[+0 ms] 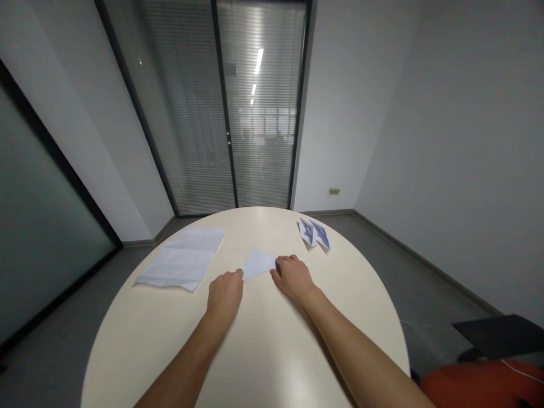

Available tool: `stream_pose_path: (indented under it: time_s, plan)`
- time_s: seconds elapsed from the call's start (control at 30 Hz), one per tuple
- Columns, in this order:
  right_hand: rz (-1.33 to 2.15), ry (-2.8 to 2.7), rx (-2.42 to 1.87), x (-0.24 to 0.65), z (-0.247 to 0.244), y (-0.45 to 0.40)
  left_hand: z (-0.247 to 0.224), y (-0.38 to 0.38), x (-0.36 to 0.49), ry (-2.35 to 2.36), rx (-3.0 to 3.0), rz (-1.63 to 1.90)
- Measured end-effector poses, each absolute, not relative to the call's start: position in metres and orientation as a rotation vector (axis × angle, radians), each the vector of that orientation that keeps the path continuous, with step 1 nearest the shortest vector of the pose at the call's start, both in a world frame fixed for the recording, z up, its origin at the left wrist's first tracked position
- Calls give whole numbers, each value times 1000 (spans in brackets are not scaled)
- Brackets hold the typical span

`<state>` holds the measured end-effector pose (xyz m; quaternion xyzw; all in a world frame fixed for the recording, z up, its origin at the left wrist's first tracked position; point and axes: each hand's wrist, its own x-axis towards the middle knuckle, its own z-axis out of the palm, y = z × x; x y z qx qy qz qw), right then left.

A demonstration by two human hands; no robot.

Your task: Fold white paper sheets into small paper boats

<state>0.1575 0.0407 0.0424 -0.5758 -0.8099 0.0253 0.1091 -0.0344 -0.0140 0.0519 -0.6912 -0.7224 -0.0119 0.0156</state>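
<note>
A small folded white paper [258, 264], roughly triangular with a crease near its top, lies between my two hands on the round table [263, 340]. My left hand [226, 293] pinches its left corner, fingers curled and pressed together. At the right corner, my right hand [293, 276] has its thumb and bent fingers closed on the paper's edge. Both fingertips hide the corners they touch.
A large creased white sheet [185, 258] lies at the table's left. Folded paper pieces [313, 233] stand at the back right. A red chair [463, 385] with a dark object [501, 334] above it is at the lower right. Glass doors [263, 153] are beyond the table.
</note>
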Motion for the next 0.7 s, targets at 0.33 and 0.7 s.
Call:
stream_pose_path:
  time_s: [0.33,0.7]
  plan:
    - [91,-2386,-1714,164,44,45,46,-9,-41,-2237,-2163,-121]
    - [75,-2379,-1676,165,43,46,43,-5,-44,-2220,-2189,-109]
